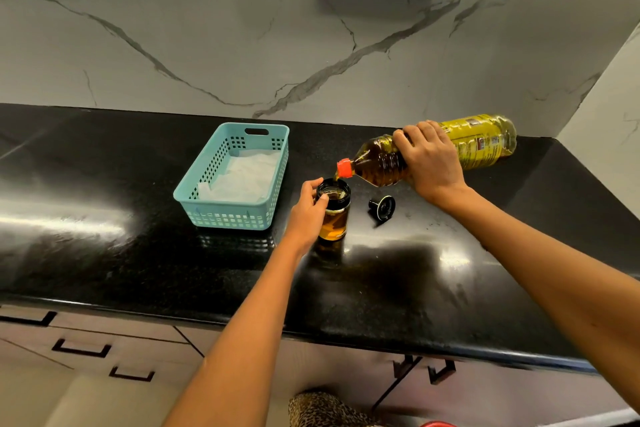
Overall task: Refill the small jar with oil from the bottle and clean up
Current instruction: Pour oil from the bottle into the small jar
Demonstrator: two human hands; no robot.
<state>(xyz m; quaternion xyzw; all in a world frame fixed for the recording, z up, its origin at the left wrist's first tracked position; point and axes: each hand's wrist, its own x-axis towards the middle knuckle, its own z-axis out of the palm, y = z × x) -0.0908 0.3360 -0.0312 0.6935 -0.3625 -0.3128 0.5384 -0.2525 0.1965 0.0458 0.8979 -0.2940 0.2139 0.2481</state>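
Two hands working | right hand (pixel 431 158) gripping tilted oil bottle (pixel 481 144), orange neck pouring into small jar (pixel 333 210) | left hand (pixel 306 210) wrapping jar, standing mid-counter (pixel 104 253) | black lid (pixel 382 207) lying just right | teal basket (pixel 235 215) holding white paper (pixel 242 175), sitting left.

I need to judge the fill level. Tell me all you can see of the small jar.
The jar is small, clear glass with a black collar at its open mouth. It stands upright on the black counter, roughly half full of amber oil. The left hand steadies it while the bottle pours in from the right.
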